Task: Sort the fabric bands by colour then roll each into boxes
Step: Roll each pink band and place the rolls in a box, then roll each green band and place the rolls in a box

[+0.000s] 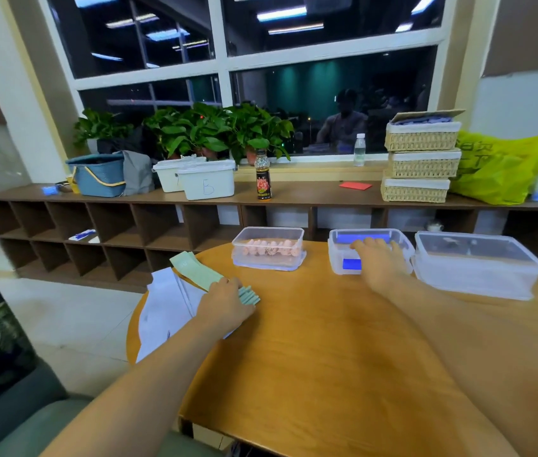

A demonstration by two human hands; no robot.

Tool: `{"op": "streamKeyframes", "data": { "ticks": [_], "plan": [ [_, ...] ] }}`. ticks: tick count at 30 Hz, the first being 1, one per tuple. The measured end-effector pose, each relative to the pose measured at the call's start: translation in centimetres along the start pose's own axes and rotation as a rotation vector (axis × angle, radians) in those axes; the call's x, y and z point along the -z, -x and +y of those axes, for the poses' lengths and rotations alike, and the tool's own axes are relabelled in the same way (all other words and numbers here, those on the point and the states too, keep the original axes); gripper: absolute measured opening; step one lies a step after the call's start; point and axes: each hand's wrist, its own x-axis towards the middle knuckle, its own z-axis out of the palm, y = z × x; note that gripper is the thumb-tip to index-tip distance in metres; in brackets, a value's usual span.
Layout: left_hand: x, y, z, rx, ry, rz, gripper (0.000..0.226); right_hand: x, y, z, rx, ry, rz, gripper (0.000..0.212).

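Observation:
My left hand [224, 306] rests flat on a stack of light green fabric bands [200, 270] at the left side of the round wooden table [310, 357], with white bands [165, 308] lying beside and under them. My right hand [381, 263] reaches into the middle clear box [338, 258], which holds blue bands [351, 263]; its fingers are over the blue fabric and I cannot see whether they grip it. A clear box [269, 247] to the left holds several pink rolled bands. A larger clear box [475, 268] stands at the right.
Behind the table runs a brown cubby shelf [112, 225] carrying a blue basket [97, 176], white bins [206, 183], a dark bottle [263, 178], stacked wicker baskets [421, 163], a yellow-green bag [498, 166] and potted plants [201, 130].

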Motion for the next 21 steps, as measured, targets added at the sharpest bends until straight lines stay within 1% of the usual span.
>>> {"op": "streamKeyframes", "data": {
  "ticks": [1, 3, 6, 11, 15, 21],
  "plan": [
    [0.0, -0.1, 0.1, -0.003, -0.01, 0.004, 0.061, 0.2, -0.4, 0.0, 0.015, 0.018, 0.005, 0.057],
    [0.1, -0.2, 0.3, -0.018, -0.04, 0.007, 0.066, 0.6, -0.7, 0.1, 0.005, 0.023, -0.061, 0.054],
    [0.1, -0.6, 0.5, -0.02, -0.065, 0.008, 0.063, 0.9, -0.5, -0.3, 0.017, -0.027, -0.117, 0.051],
    [0.2, -0.7, 0.9, -0.045, -0.143, 0.011, 0.052, 1.1, 1.2, -2.6, 0.083, -0.303, -0.082, 0.051],
    [0.4, -0.6, 1.5, -0.084, -0.218, -0.008, 0.049, 1.2, 3.6, -5.1, 0.147, -0.55, -0.083, 0.043],
    [0.8, -0.5, 1.7, -0.04, -0.183, -0.046, 0.054, 1.7, 6.4, -8.8, 0.282, -0.654, -0.08, 0.036]
  ]
}}
